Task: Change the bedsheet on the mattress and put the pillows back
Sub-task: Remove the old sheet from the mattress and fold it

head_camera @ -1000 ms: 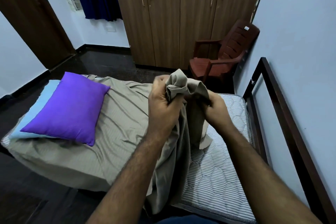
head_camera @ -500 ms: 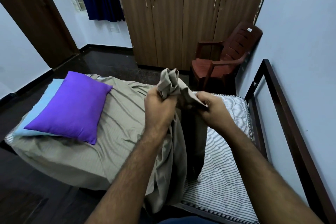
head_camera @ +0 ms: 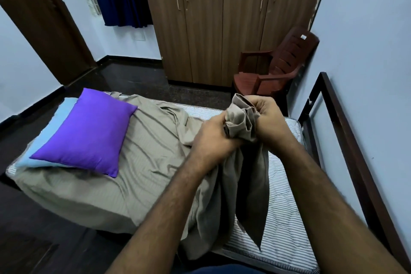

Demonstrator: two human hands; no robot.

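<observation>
A beige bedsheet (head_camera: 142, 151) covers the left part of the striped mattress (head_camera: 282, 211); its right part is pulled up off the bed and bunched. My left hand (head_camera: 211, 138) and my right hand (head_camera: 270, 120) both grip that bunch above the mattress, close together, with the gathered cloth sticking up between them and the rest hanging down in folds. The right side of the mattress lies bare. A purple pillow (head_camera: 89, 131) rests at the left end, on top of a light blue pillow (head_camera: 53, 131) that is mostly hidden under it.
A dark wooden bed frame (head_camera: 347, 131) runs along the right wall. A brown plastic chair (head_camera: 273, 69) stands in the far right corner beside a wooden wardrobe (head_camera: 222, 18). Dark floor (head_camera: 33, 229) lies to the left of the bed; a door and blue curtain are behind.
My hands have drawn together and gathered more of the sheet into a tighter bunch. More of the mattress's far edge now shows bare.
</observation>
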